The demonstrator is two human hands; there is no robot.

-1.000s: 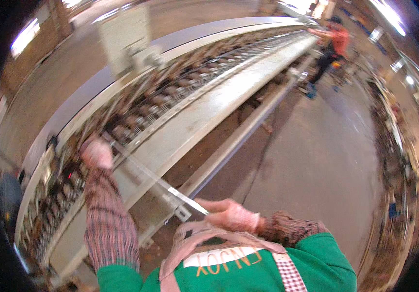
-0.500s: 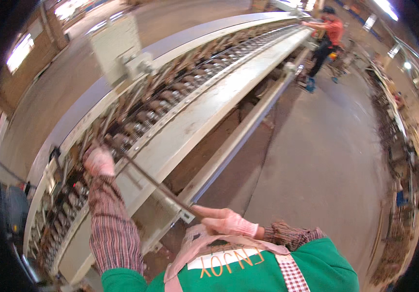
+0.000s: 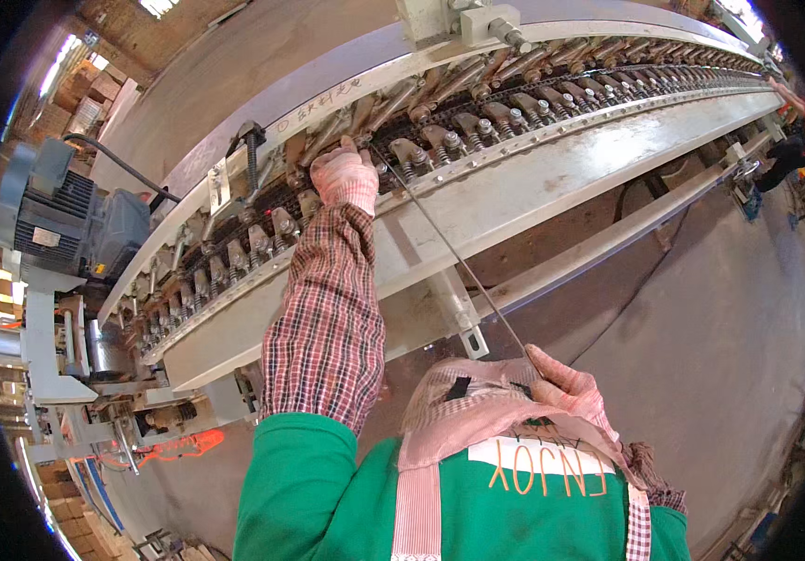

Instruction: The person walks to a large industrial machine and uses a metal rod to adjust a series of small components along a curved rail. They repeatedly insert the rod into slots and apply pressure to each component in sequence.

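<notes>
My left hand (image 3: 345,178), in a pale pink glove, reaches into a long row of clamps with springs (image 3: 421,157) along a chain. Its fingers are curled; what they grip is hidden. A long thin metal rod (image 3: 459,262) runs from just beside this hand down across the machine's pale rail (image 3: 566,173) toward my body. The rod's lower end is in my gloved right hand (image 3: 566,393), low by my chest and the pink checked apron (image 3: 440,411).
A grey motor (image 3: 57,220) with a cable sits at the machine's left end, above an orange part (image 3: 187,444). A bracket with a bolt (image 3: 491,28) stands on the far side. At the far right, another person (image 3: 804,131) reaches to the machine. Grey floor (image 3: 683,346) lies on the right.
My view has swung, so the machine lies flatter across it and the motor shows more fully. My left hand appears higher in view, the rod steeper; the other person now sits at the right rim.
</notes>
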